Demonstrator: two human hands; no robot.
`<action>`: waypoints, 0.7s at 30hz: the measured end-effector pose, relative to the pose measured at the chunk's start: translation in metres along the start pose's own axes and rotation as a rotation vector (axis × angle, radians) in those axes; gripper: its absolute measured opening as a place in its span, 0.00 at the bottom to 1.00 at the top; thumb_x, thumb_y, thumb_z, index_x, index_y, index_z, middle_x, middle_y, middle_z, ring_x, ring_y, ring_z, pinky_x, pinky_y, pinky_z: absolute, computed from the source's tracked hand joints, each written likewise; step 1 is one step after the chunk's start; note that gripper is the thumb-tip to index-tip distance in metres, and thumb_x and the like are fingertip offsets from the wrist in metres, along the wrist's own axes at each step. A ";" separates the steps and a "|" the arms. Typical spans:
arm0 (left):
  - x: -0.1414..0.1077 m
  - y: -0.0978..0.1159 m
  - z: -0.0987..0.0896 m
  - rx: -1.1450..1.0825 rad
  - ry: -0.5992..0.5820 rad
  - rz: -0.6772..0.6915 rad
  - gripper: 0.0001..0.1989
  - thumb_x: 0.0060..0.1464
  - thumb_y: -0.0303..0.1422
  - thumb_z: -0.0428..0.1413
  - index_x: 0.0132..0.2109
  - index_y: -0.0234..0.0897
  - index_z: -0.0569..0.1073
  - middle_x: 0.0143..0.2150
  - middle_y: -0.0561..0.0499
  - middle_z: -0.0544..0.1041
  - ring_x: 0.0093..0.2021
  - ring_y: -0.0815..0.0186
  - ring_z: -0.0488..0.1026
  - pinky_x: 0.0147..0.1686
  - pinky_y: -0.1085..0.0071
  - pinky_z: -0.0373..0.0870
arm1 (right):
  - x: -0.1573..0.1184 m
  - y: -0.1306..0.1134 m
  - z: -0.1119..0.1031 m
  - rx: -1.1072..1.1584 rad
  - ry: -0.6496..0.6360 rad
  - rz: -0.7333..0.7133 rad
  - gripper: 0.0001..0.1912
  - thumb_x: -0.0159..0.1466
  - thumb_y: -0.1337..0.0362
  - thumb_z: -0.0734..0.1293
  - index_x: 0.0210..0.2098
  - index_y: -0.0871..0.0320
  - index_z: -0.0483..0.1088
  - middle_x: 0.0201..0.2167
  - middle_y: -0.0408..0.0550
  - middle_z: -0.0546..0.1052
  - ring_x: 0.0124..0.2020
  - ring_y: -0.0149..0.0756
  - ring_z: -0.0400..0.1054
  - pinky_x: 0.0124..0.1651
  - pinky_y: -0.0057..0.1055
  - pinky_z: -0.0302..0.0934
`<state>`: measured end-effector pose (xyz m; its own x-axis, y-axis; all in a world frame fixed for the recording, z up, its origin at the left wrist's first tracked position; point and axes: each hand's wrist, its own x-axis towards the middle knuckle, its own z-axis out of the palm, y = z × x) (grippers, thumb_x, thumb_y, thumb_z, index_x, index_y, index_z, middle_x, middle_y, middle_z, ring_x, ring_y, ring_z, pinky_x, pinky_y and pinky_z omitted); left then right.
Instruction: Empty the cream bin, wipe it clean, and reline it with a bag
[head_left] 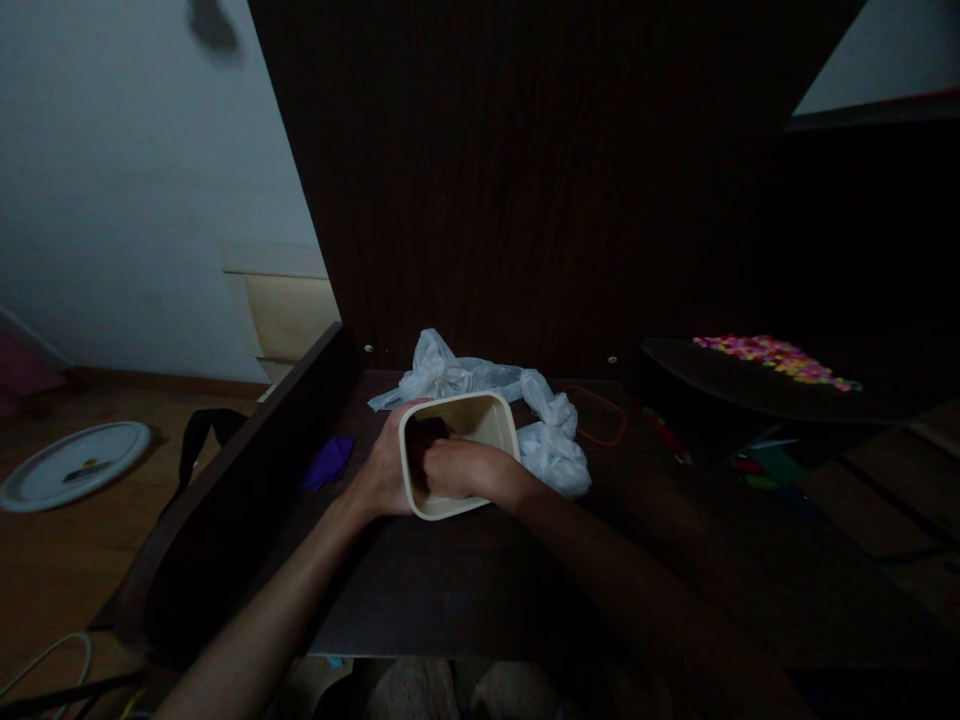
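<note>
A cream plastic container [491, 420], rectangular with rounded corners, is tilted so that its open mouth faces me. My left hand [390, 460] is closed around its left side, with the fingers behind the wall. My right hand [454, 468] reaches inside, and its fingers are lost in the shadow there. Something dark reddish-brown [426, 432] shows near those fingers, too dim to name. Behind the container, and to its right, lie crumpled white plastic bags [555, 450]. A thin reddish rounded-rectangular rim [622, 425], perhaps of a lid, rests on the dark tabletop [420, 600].
A purple cloth-like piece [328, 463] lies left of my hands, beside a raised side board [247, 480]. Pink and yellow small pieces [776, 358] cover a dark surface at right. A white round tray [79, 465] sits on the floor. A tall dark panel [510, 200] stands behind.
</note>
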<state>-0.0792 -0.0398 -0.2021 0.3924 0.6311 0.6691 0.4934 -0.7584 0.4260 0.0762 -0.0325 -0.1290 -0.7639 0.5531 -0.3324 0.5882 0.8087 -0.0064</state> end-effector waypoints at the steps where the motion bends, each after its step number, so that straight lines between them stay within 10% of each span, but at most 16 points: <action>1: 0.000 -0.001 0.001 0.002 0.004 -0.002 0.58 0.31 0.43 0.72 0.67 0.36 0.56 0.63 0.34 0.67 0.63 0.39 0.69 0.61 0.44 0.71 | -0.001 0.000 -0.001 0.003 -0.022 -0.020 0.15 0.69 0.71 0.62 0.46 0.67 0.80 0.43 0.60 0.83 0.43 0.43 0.79 0.46 0.31 0.69; 11: -0.004 -0.014 0.007 0.036 0.081 0.073 0.51 0.35 0.44 0.69 0.66 0.41 0.58 0.62 0.38 0.69 0.61 0.39 0.70 0.59 0.41 0.73 | -0.016 0.004 -0.017 0.060 -0.115 -0.122 0.17 0.72 0.69 0.59 0.49 0.66 0.78 0.52 0.62 0.79 0.52 0.48 0.76 0.52 0.38 0.68; 21: -0.001 -0.006 0.003 0.021 0.050 0.137 0.54 0.37 0.41 0.70 0.68 0.37 0.54 0.64 0.34 0.66 0.63 0.40 0.69 0.61 0.43 0.71 | -0.018 0.002 -0.003 0.198 0.013 0.143 0.23 0.70 0.62 0.59 0.57 0.71 0.71 0.54 0.69 0.77 0.53 0.52 0.76 0.52 0.39 0.69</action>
<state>-0.0799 -0.0358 -0.2075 0.4178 0.5130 0.7499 0.4543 -0.8327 0.3165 0.0907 -0.0401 -0.1206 -0.6721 0.6624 -0.3308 0.7299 0.6679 -0.1454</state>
